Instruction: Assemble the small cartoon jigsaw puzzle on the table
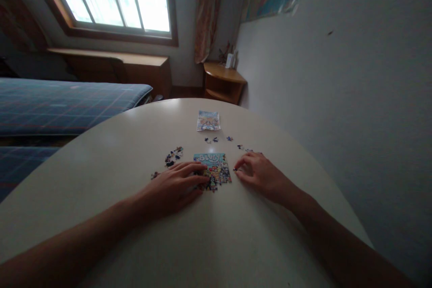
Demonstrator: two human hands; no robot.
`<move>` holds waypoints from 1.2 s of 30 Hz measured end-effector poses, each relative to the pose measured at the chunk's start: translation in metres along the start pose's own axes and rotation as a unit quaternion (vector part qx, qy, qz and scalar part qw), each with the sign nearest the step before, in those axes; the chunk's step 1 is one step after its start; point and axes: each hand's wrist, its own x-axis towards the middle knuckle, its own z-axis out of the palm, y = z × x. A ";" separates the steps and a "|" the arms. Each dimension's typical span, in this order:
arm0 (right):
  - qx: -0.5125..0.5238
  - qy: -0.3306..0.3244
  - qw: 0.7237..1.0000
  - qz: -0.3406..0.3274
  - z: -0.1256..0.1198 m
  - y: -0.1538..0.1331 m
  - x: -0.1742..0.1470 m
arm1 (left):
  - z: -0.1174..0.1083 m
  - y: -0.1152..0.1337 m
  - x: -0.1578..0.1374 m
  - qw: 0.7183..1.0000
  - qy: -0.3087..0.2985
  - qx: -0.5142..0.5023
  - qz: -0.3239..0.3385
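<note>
A partly joined jigsaw puzzle (219,172) with a light blue top lies on the white round table (216,243); its lower edge is ragged. My left hand (180,183) rests over the puzzle's left side, fingers stretched out flat, hiding part of it. To the right of the puzzle, my right hand (254,171) pinches a small dark puzzle piece (235,169) between thumb and forefinger, just above or on the tabletop. Loose puzzle pieces (173,156) lie in a cluster beyond my left hand. Several more pieces (215,140) are scattered past the puzzle.
A printed picture packet (208,121) lies toward the table's far side. A bed with a blue plaid mattress (67,103) stands on the left. A wooden corner shelf (224,73) is beyond the table, and the wall (330,99) runs close along the right.
</note>
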 end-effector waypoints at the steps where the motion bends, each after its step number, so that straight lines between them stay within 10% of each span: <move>1: 0.000 0.000 1.000 0.000 0.000 0.000 0.000 | 0.000 0.000 0.000 1.000 0.002 -0.001 0.001; 19: 0.075 0.093 0.992 -0.047 -0.004 -0.022 -0.005 | -0.001 0.002 0.001 1.000 0.016 -0.014 0.006; 36: 0.109 0.020 0.989 -0.101 0.014 -0.036 -0.010 | 0.000 0.001 0.001 1.000 0.008 -0.008 -0.001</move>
